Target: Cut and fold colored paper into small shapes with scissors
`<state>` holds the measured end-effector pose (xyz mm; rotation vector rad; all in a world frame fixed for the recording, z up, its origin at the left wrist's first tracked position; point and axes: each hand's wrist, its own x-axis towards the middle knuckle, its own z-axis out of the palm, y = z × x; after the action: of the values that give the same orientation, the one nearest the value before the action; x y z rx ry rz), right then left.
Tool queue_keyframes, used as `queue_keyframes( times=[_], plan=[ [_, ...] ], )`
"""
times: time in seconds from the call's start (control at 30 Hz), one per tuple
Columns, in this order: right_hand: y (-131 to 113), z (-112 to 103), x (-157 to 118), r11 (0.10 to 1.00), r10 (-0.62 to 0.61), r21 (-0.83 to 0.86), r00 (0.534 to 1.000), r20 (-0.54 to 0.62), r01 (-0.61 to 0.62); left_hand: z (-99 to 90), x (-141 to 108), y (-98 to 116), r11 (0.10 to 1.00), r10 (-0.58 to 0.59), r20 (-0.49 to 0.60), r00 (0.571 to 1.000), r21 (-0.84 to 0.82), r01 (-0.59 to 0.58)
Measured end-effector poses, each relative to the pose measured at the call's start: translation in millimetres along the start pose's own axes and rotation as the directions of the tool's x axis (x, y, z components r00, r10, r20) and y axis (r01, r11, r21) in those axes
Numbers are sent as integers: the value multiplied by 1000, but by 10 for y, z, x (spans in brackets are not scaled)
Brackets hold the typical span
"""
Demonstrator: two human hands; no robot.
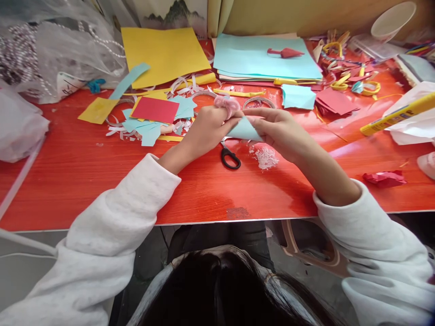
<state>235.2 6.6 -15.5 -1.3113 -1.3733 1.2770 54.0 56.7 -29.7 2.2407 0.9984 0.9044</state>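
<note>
A small light-blue piece of paper (pixel 244 130) is held between both hands above the red table. My left hand (pixel 211 124) is closed on its left side, with a fluffy pink band (pixel 227 105) at the fingers. From the right, my right hand (pixel 280 129) pinches the paper's other edge between thumb and fingers. Below the paper lies a pair of scissors with a black handle (pixel 231 158); their blades are mostly hidden. Beside them is a small heap of white-pink paper shreds (pixel 266 158). A roll of tape (pixel 258 103) lies behind my right hand.
Yellow sheets (pixel 165 56) and a stack of blue sheets (pixel 251 54) lie at the back, a folded red paper piece (pixel 285 53) on top. Paper scraps (pixel 146 129) cover the left middle. A yellow pen-like stick (pixel 397 115) and a white cup (pixel 393 21) are at right.
</note>
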Motion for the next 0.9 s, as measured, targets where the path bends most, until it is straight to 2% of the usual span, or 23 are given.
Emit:
queue_keyframes(
  times=[0.13, 0.3, 0.43, 0.73, 0.9],
  plan=[
    [-27, -29, -17, 1000, -26, 10, 999, 47, 25, -13, -13, 54, 999, -18, -15, 1000, 41, 19],
    [-34, -39, -20, 994, -60, -91, 997, 46, 64, -34, -18, 105, 999, -44, -56, 997, 22, 45],
    [-32, -25, -25, 987, -83, -134, 997, 4, 83, -15, -27, 111, 999, 6, -30, 1000, 34, -5],
    [-67, 17, -54, 985, -69, -158, 997, 27, 72, -8, -22, 130, 998, 50, 3, 999, 39, -50],
    [-71, 36, -59, 965, -91, -244, 995, 43, 99, 1, -18, 91, 1000, -4, -11, 1000, 0, 4]
  ],
)
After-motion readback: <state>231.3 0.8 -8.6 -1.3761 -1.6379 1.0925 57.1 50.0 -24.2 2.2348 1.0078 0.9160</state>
